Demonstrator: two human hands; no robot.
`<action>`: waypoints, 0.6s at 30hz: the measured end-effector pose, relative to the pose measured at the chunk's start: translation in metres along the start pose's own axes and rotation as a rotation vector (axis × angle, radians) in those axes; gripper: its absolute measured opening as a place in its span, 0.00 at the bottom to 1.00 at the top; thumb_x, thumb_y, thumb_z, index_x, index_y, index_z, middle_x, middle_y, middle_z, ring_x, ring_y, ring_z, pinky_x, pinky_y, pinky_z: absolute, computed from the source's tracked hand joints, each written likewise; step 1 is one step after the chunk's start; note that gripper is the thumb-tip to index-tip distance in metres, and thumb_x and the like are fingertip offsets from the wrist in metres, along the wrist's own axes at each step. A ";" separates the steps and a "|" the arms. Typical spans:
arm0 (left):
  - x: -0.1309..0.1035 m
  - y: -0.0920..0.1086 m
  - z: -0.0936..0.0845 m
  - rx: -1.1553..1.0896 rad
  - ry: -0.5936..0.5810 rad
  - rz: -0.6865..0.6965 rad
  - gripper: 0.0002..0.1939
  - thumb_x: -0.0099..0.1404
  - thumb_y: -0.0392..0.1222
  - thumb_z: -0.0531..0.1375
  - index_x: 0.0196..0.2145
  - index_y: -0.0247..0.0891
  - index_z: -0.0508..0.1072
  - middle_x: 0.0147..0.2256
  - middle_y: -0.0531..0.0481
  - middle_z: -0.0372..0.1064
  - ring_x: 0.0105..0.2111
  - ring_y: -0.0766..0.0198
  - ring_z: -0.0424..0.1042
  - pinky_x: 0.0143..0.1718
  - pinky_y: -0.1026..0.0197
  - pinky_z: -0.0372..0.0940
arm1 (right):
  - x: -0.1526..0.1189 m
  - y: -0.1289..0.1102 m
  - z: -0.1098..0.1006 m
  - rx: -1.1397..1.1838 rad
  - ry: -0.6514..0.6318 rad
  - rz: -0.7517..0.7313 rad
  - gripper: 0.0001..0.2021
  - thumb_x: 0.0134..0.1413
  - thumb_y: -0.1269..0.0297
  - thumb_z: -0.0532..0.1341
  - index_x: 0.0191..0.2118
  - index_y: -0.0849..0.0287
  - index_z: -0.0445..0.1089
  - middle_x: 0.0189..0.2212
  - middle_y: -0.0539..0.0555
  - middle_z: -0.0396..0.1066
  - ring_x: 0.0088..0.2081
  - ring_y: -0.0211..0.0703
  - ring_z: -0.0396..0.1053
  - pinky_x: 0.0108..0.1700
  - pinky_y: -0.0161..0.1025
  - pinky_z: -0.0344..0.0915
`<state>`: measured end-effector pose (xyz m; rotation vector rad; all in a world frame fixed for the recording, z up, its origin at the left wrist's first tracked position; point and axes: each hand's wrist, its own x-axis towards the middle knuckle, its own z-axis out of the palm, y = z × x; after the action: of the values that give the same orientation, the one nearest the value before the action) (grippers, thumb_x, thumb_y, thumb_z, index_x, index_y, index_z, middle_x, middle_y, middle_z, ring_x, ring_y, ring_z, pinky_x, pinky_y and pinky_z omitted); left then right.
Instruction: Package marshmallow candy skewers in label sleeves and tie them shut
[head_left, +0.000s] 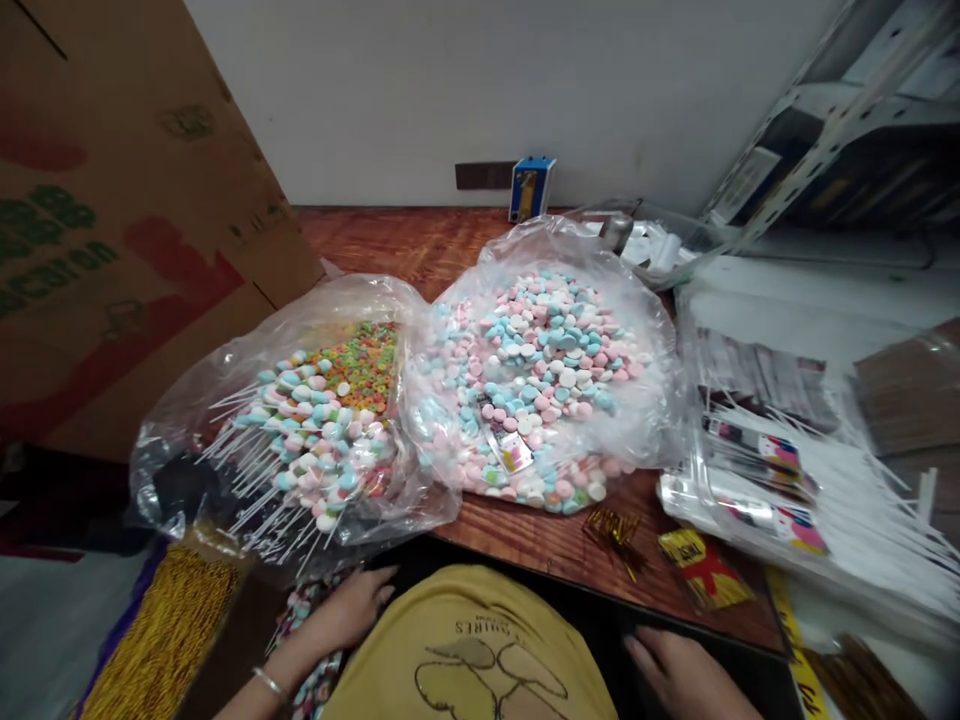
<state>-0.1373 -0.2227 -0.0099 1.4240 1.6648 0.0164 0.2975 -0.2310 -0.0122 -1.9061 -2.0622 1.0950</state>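
Note:
My left hand (352, 605) is low in front of me, beside my yellow shirt, fingers loosely stretched and nothing visible in them. Below the table's right front edge, my right hand (679, 670) has its fingers partly apart and appears to hold nothing. On the table lies a clear plastic bag (645, 420) of pink, blue and white candies (555, 350). Left of it, another open bag (187, 390) holds candies on white sticks (300, 430) and ring-shaped colourful pieces (360, 360). A small printed packet (516, 452) lies on the candies.
Gold twist ties (615, 530) and a yellow-red packet (705, 570) lie at the wooden table's (510, 530) front right. White sticks (862, 490) and printed bags (757, 510) are at the right. A large cardboard box (127, 230) stands left; a blue box (531, 190) stands by the wall.

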 end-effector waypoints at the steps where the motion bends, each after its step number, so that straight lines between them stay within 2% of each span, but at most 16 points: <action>1: -0.003 0.020 -0.007 0.037 -0.006 0.061 0.19 0.65 0.43 0.55 0.46 0.42 0.82 0.47 0.43 0.81 0.49 0.50 0.78 0.54 0.52 0.67 | 0.013 -0.019 -0.008 0.035 -0.067 -0.060 0.15 0.70 0.56 0.58 0.35 0.56 0.76 0.34 0.53 0.78 0.34 0.43 0.75 0.38 0.40 0.72; 2: -0.005 0.042 -0.015 0.055 -0.024 0.142 0.19 0.69 0.45 0.53 0.48 0.41 0.82 0.49 0.43 0.80 0.49 0.51 0.77 0.54 0.53 0.67 | 0.027 -0.040 -0.018 0.082 -0.161 -0.144 0.18 0.71 0.55 0.54 0.33 0.55 0.76 0.32 0.52 0.78 0.33 0.44 0.75 0.37 0.39 0.70; 3: -0.005 0.066 -0.022 0.041 -0.063 0.258 0.19 0.72 0.47 0.52 0.47 0.42 0.82 0.48 0.44 0.80 0.47 0.54 0.77 0.53 0.55 0.67 | 0.041 -0.062 -0.028 0.122 -0.127 -0.224 0.17 0.72 0.55 0.53 0.39 0.53 0.77 0.37 0.54 0.79 0.38 0.45 0.76 0.41 0.39 0.70; 5: 0.002 0.111 -0.035 0.003 -0.093 0.482 0.18 0.75 0.46 0.52 0.46 0.43 0.81 0.44 0.48 0.81 0.43 0.59 0.77 0.49 0.60 0.67 | 0.074 -0.103 -0.045 0.085 0.049 -0.314 0.17 0.72 0.55 0.51 0.45 0.54 0.76 0.42 0.56 0.79 0.43 0.48 0.76 0.44 0.41 0.68; 6: 0.009 0.130 -0.039 -0.004 -0.051 0.570 0.16 0.75 0.44 0.53 0.47 0.43 0.80 0.44 0.49 0.80 0.43 0.60 0.77 0.49 0.60 0.67 | 0.091 -0.120 -0.050 0.022 0.156 -0.332 0.17 0.72 0.57 0.51 0.45 0.56 0.76 0.41 0.57 0.79 0.42 0.49 0.76 0.43 0.42 0.67; 8: 0.033 0.158 -0.046 0.047 0.193 0.648 0.14 0.76 0.41 0.53 0.49 0.41 0.78 0.46 0.47 0.78 0.45 0.60 0.75 0.50 0.58 0.66 | 0.125 -0.145 -0.054 -0.114 0.304 -0.364 0.15 0.71 0.61 0.52 0.47 0.58 0.75 0.41 0.59 0.78 0.42 0.51 0.75 0.41 0.41 0.64; 10: 0.063 0.173 -0.051 0.214 0.393 0.682 0.12 0.75 0.37 0.52 0.46 0.38 0.77 0.44 0.44 0.76 0.45 0.57 0.72 0.49 0.55 0.66 | 0.154 -0.159 -0.052 -0.236 0.330 -0.391 0.13 0.70 0.63 0.53 0.45 0.59 0.75 0.39 0.59 0.76 0.41 0.50 0.74 0.38 0.40 0.61; 11: 0.078 0.177 -0.054 0.304 0.446 0.707 0.11 0.75 0.37 0.54 0.44 0.38 0.76 0.43 0.44 0.75 0.46 0.56 0.71 0.49 0.54 0.66 | 0.165 -0.163 -0.051 -0.283 0.305 -0.408 0.12 0.70 0.64 0.54 0.44 0.59 0.75 0.39 0.58 0.75 0.40 0.48 0.73 0.37 0.39 0.60; 13: 0.103 0.179 -0.059 0.458 0.496 0.746 0.07 0.73 0.36 0.57 0.43 0.38 0.76 0.44 0.44 0.74 0.48 0.53 0.69 0.51 0.51 0.65 | 0.183 -0.167 -0.048 -0.360 0.221 -0.433 0.10 0.69 0.67 0.55 0.46 0.57 0.74 0.39 0.56 0.74 0.38 0.45 0.72 0.36 0.37 0.58; 15: 0.123 0.178 -0.063 0.539 0.539 0.741 0.06 0.71 0.36 0.59 0.44 0.38 0.75 0.46 0.44 0.74 0.51 0.52 0.68 0.54 0.48 0.64 | 0.196 -0.166 -0.046 -0.438 0.133 -0.414 0.12 0.69 0.69 0.56 0.53 0.55 0.73 0.40 0.55 0.74 0.37 0.44 0.72 0.34 0.37 0.56; 18: 0.141 0.176 -0.067 0.548 0.636 0.692 0.10 0.71 0.34 0.59 0.49 0.38 0.74 0.50 0.44 0.73 0.51 0.52 0.68 0.53 0.48 0.64 | 0.213 -0.161 -0.046 -0.567 0.111 -0.392 0.19 0.68 0.70 0.57 0.61 0.52 0.68 0.42 0.56 0.73 0.36 0.45 0.71 0.32 0.38 0.54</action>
<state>-0.0306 -0.0182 0.0380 2.5643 1.6246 0.4773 0.1502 -0.0091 0.0351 -1.5779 -2.7169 0.3295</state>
